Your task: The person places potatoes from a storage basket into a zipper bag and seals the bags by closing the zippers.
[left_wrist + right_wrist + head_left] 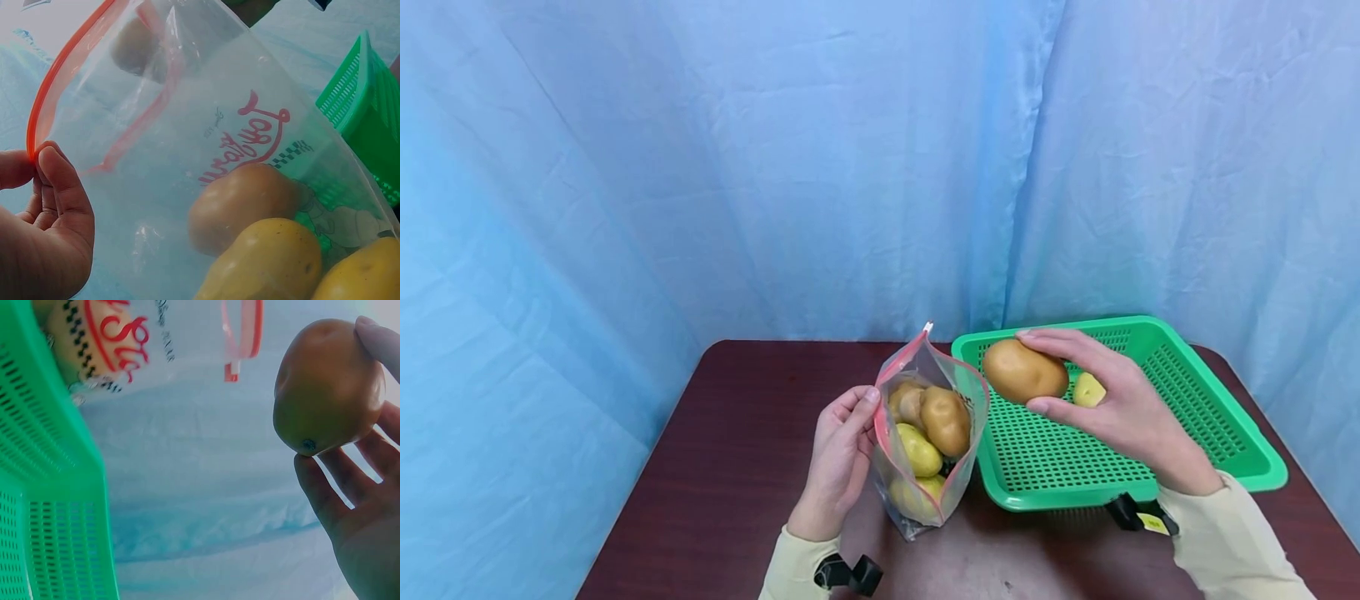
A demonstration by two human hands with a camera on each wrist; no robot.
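A clear zip bag with a red-pink rim stands with its mouth spread wide. Inside it are brown potatoes and yellow ones. My left hand pinches the bag's rim between thumb and fingers, at its left side. A brown potato is held by my right hand, thumb below and fingers above, over the left part of the green basket, just right of the bag's mouth. In the right wrist view the same potato sits at the fingertips.
A yellow potato lies in the basket, partly hidden behind my right hand. Basket and bag stand side by side on a dark wood table. Blue curtains hang behind and at both sides.
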